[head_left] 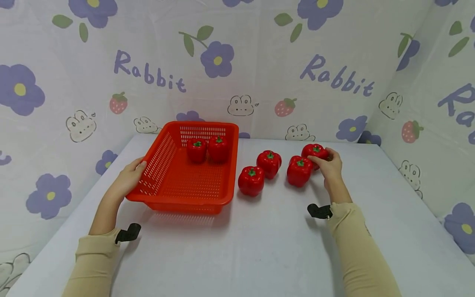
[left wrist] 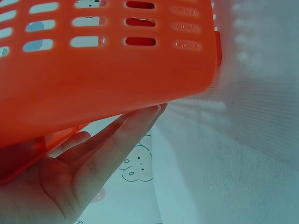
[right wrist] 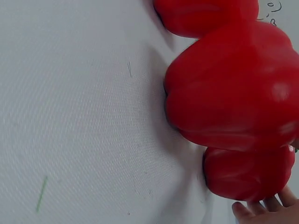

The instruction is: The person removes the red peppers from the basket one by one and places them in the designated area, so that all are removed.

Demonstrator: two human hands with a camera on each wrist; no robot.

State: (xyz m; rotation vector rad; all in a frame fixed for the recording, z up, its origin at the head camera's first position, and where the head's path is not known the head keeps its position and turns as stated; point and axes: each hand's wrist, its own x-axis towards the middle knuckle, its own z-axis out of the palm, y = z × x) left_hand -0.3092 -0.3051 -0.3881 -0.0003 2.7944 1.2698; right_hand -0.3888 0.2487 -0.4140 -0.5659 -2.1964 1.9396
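Head view: left hand (head_left: 130,176) pinches the rim of slotted red plastic basket (head_left: 185,201); right hand (head_left: 330,165) pinches glossy red, green-stemmed bell pepper (head_left: 314,150), rear right on white tabletop (head_left: 267,247). Left wrist: fingers (left wrist: 121,142) lie beneath rim. Right wrist: neighbouring red pepper (right wrist: 233,88) stands close; sideways dragging could topple it.

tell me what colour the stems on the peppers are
The stems on the red peppers are green, clearest in the head view.
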